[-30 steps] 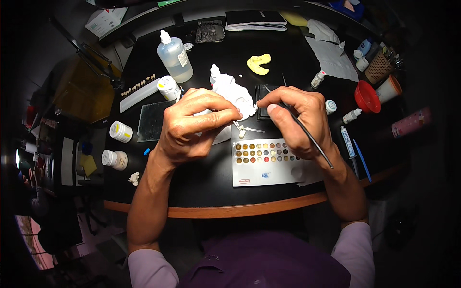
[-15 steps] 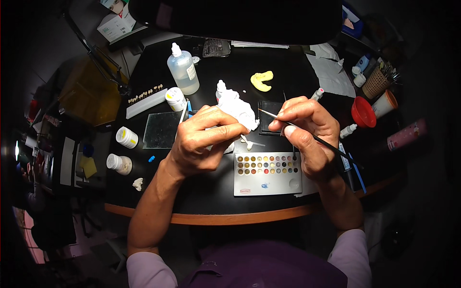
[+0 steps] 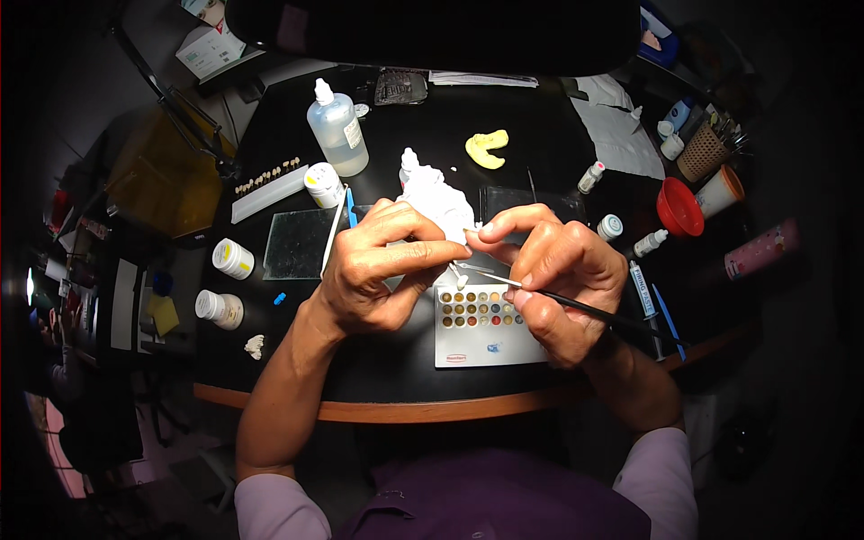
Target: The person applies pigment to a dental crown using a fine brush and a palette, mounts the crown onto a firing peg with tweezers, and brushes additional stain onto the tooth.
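Note:
My left hand [image 3: 378, 265] is closed in a pinch on a slender tool [image 3: 453, 267], with a small pale piece [image 3: 461, 280] at its lower end. My right hand [image 3: 562, 279] grips a thin black-handled brush [image 3: 585, 306], its tip pointing left toward that piece; its forefinger reaches close to my left fingertips. Below them lies a white palette [image 3: 477, 351] with small wells of colour, partly hidden by my right hand. Behind my hands are crumpled white tissue [image 3: 436, 200] and a dark tray [image 3: 504, 198].
A large bottle [image 3: 333, 135], white jars [image 3: 232, 258], a glass slab [image 3: 288, 243] and a shade-tab strip [image 3: 268, 193] stand left. A yellow dental model [image 3: 486, 151] lies behind. Right are a red bowl [image 3: 679, 209], tubes [image 3: 646, 292] and a brush holder [image 3: 697, 157].
My right hand has shifted downward and closer to my left hand, and the brush now lies flatter, tip leftward. The view has shifted, bringing a large dark panel into the top.

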